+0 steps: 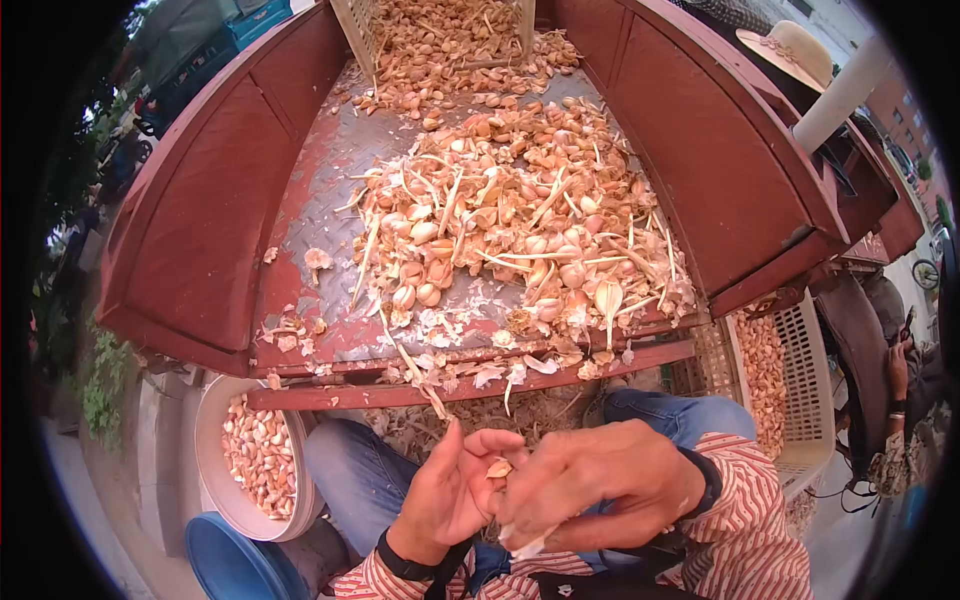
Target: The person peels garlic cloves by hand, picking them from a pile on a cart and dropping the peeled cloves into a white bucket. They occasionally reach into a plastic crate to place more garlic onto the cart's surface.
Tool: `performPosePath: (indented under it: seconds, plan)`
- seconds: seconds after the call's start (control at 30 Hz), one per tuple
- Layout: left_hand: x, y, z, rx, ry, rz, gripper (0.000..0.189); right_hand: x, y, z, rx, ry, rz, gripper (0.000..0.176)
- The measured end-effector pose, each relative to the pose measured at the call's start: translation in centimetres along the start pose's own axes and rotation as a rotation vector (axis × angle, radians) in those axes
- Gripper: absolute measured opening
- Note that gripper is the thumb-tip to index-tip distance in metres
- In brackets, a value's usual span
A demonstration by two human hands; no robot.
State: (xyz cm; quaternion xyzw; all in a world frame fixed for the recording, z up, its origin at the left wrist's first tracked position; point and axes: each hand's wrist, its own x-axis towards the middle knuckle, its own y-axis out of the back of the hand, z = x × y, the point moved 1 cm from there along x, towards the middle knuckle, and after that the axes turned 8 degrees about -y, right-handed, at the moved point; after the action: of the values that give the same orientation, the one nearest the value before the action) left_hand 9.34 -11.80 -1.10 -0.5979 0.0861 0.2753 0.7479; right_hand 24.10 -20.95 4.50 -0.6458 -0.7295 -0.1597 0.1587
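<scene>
Holding a garlic clove above the lap: left hand fingers pinch it, right hand fingers curl closed against it. Garlic pile on red cart bed; bowl of cloves at left.

Outdoor roadside work site: red metal cart bed heaped with garlic cloves, parked vehicle behind.

the red-painted metal cart bed at frame centre has a worn, raised-tread steel floor, matt and scuffed; pale garlic cloves wear dry papery skins; the white plastic basin at lower left looks smooth; the cream plastic lattice basket at right is slightly glossy.
</scene>
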Motion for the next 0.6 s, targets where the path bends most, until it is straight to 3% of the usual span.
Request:
performPosePath:
  seconds: [0.03,0.1,0.13,0.17,0.23,0.27,0.3,0.37,0.47,0.57,0.6]
  plan:
    - [-0.3,-1.9,0.1,0.001,-0.013,0.174,0.038,0.6,-0.3,1.9,-0.351,-0.085,-0.018,0.024]
    - [0.4,3.0,-0.2,-0.170,-0.038,0.005,0.036,0.2,-1.8,4.4,-0.696,-0.212,0.081,0.023]
    - [0.5,4.9,0.6,-0.251,-0.055,-0.081,0.034,0.0,-1.4,4.6,-0.699,-0.218,0.146,0.022]
    - [-0.4,5.1,2.1,-0.225,-0.088,0.016,0.030,0.1,-0.6,4.4,-0.703,-0.219,0.207,0.022]
    - [-3.2,6.4,6.7,-0.068,-0.466,0.034,0.026,-0.6,2.3,5.1,-0.746,-0.191,0.347,0.021]
    - [-5.2,7.8,9.5,0.065,-0.710,0.087,0.025,-0.7,3.6,4.4,-0.892,-0.331,0.373,0.023]
    - [-7.4,10.7,13.0,0.298,-0.878,0.048,0.024,-1.4,5.0,5.1,-0.992,-0.307,0.424,0.026]
    - [-9.9,12.3,17.1,0.845,-1.173,0.691,0.027,-2.7,7.5,6.3,-1.092,-0.433,0.391,0.028]
    - [-11.8,16.4,20.5,1.777,-1.364,0.918,0.028,-3.0,9.0,7.9,-1.030,-0.377,0.380,0.023]
    - [-6.1,5.9,12.6,1.466,-1.205,0.417,0.025,-2.9,9.9,9.7,-1.053,-0.342,0.406,0.020]
    - [-4.0,2.2,9.2,1.716,-1.124,0.230,0.023,-2.7,9.9,9.8,-1.058,-0.329,0.425,0.016]
